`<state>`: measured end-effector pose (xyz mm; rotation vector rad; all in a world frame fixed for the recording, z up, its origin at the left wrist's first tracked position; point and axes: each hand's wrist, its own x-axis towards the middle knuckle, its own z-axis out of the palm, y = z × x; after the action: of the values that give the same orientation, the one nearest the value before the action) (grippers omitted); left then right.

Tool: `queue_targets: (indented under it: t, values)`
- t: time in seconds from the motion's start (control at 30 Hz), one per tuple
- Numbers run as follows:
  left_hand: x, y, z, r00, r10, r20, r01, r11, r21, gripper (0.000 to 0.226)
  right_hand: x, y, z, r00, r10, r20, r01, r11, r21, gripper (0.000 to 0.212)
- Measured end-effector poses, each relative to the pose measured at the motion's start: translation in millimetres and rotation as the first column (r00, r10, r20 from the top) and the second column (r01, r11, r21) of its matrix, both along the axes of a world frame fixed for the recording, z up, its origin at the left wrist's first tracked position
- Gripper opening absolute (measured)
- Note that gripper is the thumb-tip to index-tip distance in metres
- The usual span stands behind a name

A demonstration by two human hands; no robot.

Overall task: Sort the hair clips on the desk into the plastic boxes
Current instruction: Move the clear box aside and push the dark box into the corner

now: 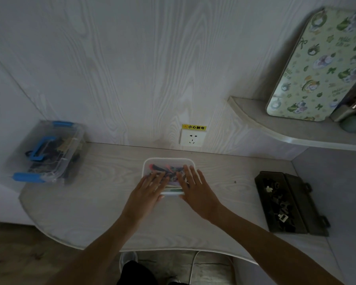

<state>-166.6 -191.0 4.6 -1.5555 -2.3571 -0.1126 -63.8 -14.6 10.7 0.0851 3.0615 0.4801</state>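
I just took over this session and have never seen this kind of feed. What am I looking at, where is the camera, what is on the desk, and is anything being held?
There is no machine here: a person works with two bare hands. The one picture comes from a wide-angle camera worn on the person's head, looking forward and down, so the edges bend.

On the pale wood desk are three boxes. In the middle is a small white-lidded box with colourful hair clips showing through it. The left hand and the right hand both lie on its lid with straight fingers, pressing rather than gripping. At the left stands a clear box with blue latches, lid on, dark items inside. At the right is a dark box with its lid open, holding dark clips.

A wall socket sits behind the desk.
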Motion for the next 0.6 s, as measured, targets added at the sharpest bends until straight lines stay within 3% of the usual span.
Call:
queue_targets:
  t: [0.13,0.27,0.33,0.4,0.43,0.47,0.53,0.57,0.6]
  values:
    - [2.7,0.8,-1.3,1.0,0.005,0.014,-0.005,1.0,0.019,0.067,1.4,-0.9,2.1,0.998,-0.062,0.025,0.063,0.995,-0.076,0.075]
    - [2.3,-1.0,6.9,0.986,0.014,0.165,-0.022,0.999,0.044,0.063,1.1,11.8,5.3,0.985,-0.032,0.17,0.092,0.927,-0.362,0.078]
    - [2.7,-1.5,12.0,0.953,0.058,0.298,-0.072,0.997,0.035,0.056,0.0,15.4,16.3,0.987,-0.088,0.134,0.146,0.839,-0.525,0.072]
    - [0.0,-2.0,13.2,0.853,0.227,0.47,-0.267,0.963,0.019,0.056,-1.5,16.2,27.2,0.949,-0.297,0.104,0.284,0.664,-0.692,0.062]
    - [-2.6,-1.5,11.5,0.731,0.332,0.597,-0.42,0.908,0.008,0.055,-1.9,16.0,32.7,0.89,-0.425,0.168,0.39,0.515,-0.763,0.062]
    - [-5.8,0.0,12.8,0.541,0.411,0.734,-0.566,0.824,-0.044,0.056,-3.0,15.9,37.6,0.808,-0.513,0.291,0.493,0.316,-0.81,0.062]
    - [-14.4,5.2,20.1,0.074,0.376,0.924,-0.682,0.695,-0.228,0.05,-3.4,13.6,46.8,0.667,-0.479,0.571,0.599,-0.112,-0.793,0.055]
    - [-16.8,6.6,25.7,-0.114,0.283,0.952,-0.685,0.672,-0.281,0.039,-2.4,11.3,50.6,0.642,-0.436,0.631,0.594,-0.237,-0.769,0.048]
    - [-17.5,7.0,30.3,-0.228,0.184,0.956,-0.705,0.646,-0.292,0.027,-1.7,10.0,51.9,0.641,-0.419,0.643,0.575,-0.293,-0.764,0.042]
